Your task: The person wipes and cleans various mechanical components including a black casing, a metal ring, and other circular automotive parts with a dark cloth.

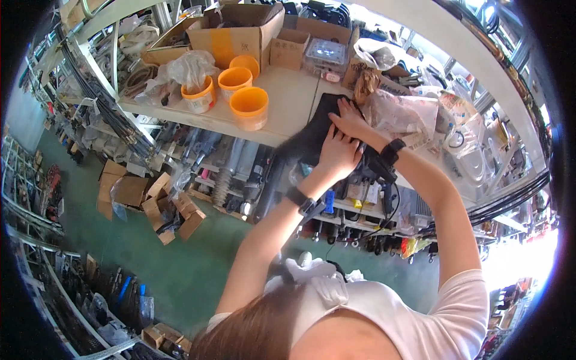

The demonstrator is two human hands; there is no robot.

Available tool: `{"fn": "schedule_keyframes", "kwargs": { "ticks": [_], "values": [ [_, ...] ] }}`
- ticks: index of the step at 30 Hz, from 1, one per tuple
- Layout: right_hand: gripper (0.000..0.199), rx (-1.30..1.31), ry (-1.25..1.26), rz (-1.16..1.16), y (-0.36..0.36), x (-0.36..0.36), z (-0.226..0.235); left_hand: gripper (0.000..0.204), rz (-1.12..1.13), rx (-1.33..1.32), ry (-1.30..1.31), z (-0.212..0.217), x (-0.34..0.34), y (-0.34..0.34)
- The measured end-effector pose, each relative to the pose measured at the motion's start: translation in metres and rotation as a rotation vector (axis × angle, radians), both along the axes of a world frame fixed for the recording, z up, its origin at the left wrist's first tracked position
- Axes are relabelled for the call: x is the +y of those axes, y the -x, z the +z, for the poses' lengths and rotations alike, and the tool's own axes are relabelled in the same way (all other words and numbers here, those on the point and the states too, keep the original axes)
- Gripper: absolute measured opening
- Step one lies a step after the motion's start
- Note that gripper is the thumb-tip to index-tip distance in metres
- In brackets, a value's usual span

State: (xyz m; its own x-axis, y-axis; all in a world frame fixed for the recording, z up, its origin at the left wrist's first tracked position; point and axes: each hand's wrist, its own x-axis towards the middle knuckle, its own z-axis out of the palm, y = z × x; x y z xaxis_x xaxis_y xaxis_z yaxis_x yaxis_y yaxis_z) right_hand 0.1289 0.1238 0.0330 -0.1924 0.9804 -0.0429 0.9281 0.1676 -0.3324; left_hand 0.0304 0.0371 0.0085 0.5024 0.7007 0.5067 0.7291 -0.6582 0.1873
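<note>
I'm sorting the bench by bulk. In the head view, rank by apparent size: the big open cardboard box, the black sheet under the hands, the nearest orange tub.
1. Cardboard box, though farther away.
2. Black sheet, partly covered, so unsure.
3. Orange tub.

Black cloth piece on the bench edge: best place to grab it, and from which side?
Take the black cloth piece at its near end, which droops over the front edge of the white bench. That limp end hangs free, so fingers could probably pinch it from the person's side. Farther in, the left hand and right hand lie flat on it.
</note>
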Motion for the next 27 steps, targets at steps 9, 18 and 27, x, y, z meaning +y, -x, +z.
{"fn": "schedule_keyframes", "kwargs": {
  "ticks": [9,18,27],
  "values": [
    [0.088,-0.099,-0.008,0.046,0.069,0.05,0.006,0.042,0.189,-0.168,0.052,0.015,0.03,0.037],
    [0.054,-0.096,-0.121,0.395,0.092,0.021,0.014,0.031,0.178,-0.232,-0.124,0.007,0.013,0.067],
    [0.049,0.167,0.087,0.523,0.057,-0.064,0.059,0.023,0.187,-0.227,-0.146,-0.002,-0.041,0.054]
  ]
}}
